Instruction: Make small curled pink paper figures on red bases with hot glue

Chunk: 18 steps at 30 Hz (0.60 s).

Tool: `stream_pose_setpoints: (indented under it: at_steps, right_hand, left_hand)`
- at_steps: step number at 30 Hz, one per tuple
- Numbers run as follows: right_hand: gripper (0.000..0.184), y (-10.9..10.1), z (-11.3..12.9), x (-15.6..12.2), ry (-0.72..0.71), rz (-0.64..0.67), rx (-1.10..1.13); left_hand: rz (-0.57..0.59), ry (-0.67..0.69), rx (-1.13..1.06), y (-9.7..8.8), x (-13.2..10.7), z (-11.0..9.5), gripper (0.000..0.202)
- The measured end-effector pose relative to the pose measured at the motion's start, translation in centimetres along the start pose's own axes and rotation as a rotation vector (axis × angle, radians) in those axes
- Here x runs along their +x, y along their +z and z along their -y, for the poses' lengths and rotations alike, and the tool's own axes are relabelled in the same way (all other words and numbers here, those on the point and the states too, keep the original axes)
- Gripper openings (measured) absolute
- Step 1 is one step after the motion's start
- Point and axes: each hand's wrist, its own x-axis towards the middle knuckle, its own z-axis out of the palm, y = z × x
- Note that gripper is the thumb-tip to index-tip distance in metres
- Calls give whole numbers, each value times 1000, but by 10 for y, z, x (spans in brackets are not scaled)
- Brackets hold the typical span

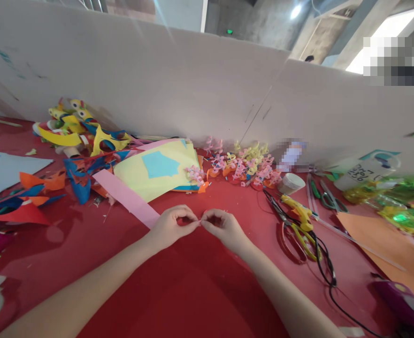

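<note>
Head view, my hands: left hand (170,227) and right hand (228,230) meet over the red tabletop (186,291); each has thumb and index fingers pinched.
Pinched bit: looks like a tiny piece (199,221) right where the fingertips meet.
Drop risk: with so little to grip, a loose pinch could let it slip; on the red surface it might be hard to find.
Tear risk: if it's paper, uneven pull could rip it.
Strip: pink strip (126,195) runs to my left hand; a sleeveless forearm sweep could shift it.
Tool side: glue gun (300,211) and scissors (280,211) crowd together, black cable (328,274) alongside; snag possible if I reach there.
Hard to see: piece's shape and colour; strip's near end, behind my hand.
</note>
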Motion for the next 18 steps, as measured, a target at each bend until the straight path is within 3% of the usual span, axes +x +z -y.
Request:
stream_pose_setpoints:
  at_steps: [7, 11, 15, 18]
  right_hand:
    - [27, -1, 6, 0, 132, 60, 289]
    - [28, 0, 8, -2, 154, 70, 383]
    - [23, 1, 5, -1, 109, 64, 325]
    - [16, 2, 1, -1, 7, 29, 176]
  left_hand:
    - [112, -178, -302, -2, 3, 3, 15]
    - [152, -247, -400, -2, 3, 0, 15]
    - [165, -285, -419, -3, 2, -1, 15]
    - [102, -341, -467, -1, 2, 2, 13]
